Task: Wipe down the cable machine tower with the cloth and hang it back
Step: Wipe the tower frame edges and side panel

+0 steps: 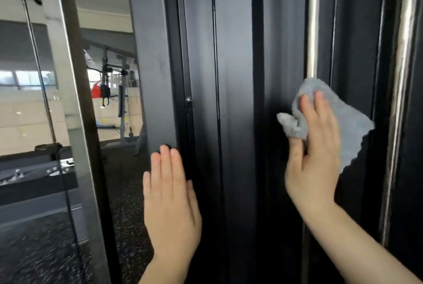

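**Mid-wipe on the tower, hanging-up not yet begun**

I am in the wiping part of the job, not near its end. My right hand presses the grey cloth against the dark face of the cable machine tower, with my fingers laid straight over the cloth and my thumb tucked up under a bunched corner of it. The cloth sits between two chrome guide rods: the nearer one runs down into its top edge, and the other rod stands just beside its right edge.

My left hand is flat, fingers straight and together, holding nothing. It lies by the tower's left edge, below a small bolt; I judge it to be bracing me there, though I cannot tell whether the palm really touches the metal.

How much of the tower is already clean I cannot say, as the black panels look much the same all over and the frame is a little soft. What plainly remains: finish the panels and rods within reach, then carry the cloth to its hook or rail, which is not in view. To the left, past a grey post, I see more gym equipment and the speckled floor.
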`<state>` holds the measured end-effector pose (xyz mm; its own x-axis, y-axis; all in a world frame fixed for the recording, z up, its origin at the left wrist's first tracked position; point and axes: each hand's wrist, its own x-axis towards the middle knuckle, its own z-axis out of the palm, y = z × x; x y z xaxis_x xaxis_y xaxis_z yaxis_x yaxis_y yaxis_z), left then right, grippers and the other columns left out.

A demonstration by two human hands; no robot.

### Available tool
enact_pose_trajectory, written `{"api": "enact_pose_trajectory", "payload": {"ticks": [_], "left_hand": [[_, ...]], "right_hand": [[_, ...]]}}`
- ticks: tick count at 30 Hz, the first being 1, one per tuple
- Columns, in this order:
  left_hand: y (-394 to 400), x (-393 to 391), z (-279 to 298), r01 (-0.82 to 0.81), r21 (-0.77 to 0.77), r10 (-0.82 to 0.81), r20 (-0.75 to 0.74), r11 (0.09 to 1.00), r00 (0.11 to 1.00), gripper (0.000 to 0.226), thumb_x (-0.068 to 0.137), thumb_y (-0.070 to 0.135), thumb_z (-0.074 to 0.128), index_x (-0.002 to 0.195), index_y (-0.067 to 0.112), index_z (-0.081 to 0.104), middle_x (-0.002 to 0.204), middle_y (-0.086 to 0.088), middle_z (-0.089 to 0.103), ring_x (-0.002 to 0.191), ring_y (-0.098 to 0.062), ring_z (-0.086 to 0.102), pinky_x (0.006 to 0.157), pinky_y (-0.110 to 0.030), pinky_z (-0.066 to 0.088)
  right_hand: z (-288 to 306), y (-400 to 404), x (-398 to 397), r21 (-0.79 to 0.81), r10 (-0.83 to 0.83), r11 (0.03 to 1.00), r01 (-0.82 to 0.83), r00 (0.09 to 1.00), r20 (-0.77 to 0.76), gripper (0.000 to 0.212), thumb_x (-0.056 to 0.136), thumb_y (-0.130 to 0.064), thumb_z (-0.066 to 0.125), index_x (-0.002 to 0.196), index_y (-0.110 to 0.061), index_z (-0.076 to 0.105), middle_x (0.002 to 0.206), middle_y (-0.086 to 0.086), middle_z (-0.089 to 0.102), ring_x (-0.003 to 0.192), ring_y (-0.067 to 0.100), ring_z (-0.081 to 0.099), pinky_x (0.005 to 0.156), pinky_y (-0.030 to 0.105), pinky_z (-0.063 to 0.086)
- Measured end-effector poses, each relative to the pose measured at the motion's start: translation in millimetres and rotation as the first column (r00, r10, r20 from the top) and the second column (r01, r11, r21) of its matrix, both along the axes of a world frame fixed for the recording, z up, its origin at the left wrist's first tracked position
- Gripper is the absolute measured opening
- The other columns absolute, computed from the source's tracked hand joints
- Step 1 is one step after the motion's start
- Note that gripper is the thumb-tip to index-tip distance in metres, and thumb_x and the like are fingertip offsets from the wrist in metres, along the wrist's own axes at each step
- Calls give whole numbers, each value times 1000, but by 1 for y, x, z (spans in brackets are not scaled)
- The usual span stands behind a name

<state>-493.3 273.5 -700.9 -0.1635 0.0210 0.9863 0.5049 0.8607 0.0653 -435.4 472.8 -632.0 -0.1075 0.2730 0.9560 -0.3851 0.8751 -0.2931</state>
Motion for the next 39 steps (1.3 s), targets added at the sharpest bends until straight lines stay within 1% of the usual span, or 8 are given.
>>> {"api": "enact_pose_trajectory", "payload": {"ticks": [5,8,14,19,23,25,28,39], "left_hand": [[-1,-1,-1,-13,-5,13,4,1000,1000,71,94,17,35,156,12,0,161,-8,8,151,-19,0,120,-40,11],[-1,-2,-1,-8,-19,8,10,1000,1000,73,92,19,36,156,12,1,164,-4,0,151,-18,0,119,-38,11],[-16,-24,4,-54,-150,30,-162,987,986,96,76,26,48,156,12,-2,164,-5,-4,147,-26,8,109,-37,24],[-19,-49,9,-175,-195,129,-229,965,965,48,102,36,16,125,0,38,145,-31,23,107,-41,39,69,-43,32],[-25,-32,36,-205,-234,172,-152,950,973,47,102,37,17,104,-2,44,135,-29,32,94,-42,49,73,-41,53],[-29,-25,75,-141,-267,85,-209,953,974,48,101,40,23,125,1,38,142,-24,21,111,-43,49,82,-46,46],[-33,-7,159,-42,-255,1,-156,966,988,63,99,40,32,153,13,16,164,-6,-3,151,-22,6,118,-38,15],[-27,31,481,82,-230,-93,-40,970,995,66,95,21,45,155,8,20,163,-9,11,151,-24,5,122,-41,9]], "right_hand": [[34,-19,-14,252,27,967,-22,999,-19,53,91,0,45,142,-13,38,152,1,27,145,21,17,119,44,14],[51,-28,-36,480,-231,851,215,973,-27,56,87,-7,55,140,-19,43,151,4,35,143,25,20,118,45,2],[23,-28,-84,366,-335,891,268,933,133,65,85,-18,65,142,-33,39,157,6,20,145,31,11,110,62,23],[7,-34,-100,298,-244,935,194,959,142,54,92,-20,47,143,-34,35,158,2,18,146,30,11,99,59,40],[10,-39,-88,273,-152,957,98,971,187,53,91,-19,41,141,-34,35,157,-2,18,147,27,9,105,60,31],[28,-41,-77,213,-60,977,19,980,189,51,90,-17,43,138,-31,40,156,-2,23,147,24,13,109,59,25],[73,-47,-59,101,132,984,-147,981,145,49,90,-11,46,137,-25,44,154,-3,30,145,23,20,111,54,29],[347,-74,8,1,301,953,-302,951,76,43,94,-25,43,135,-38,40,143,-24,40,133,-1,39,105,22,37]]}}
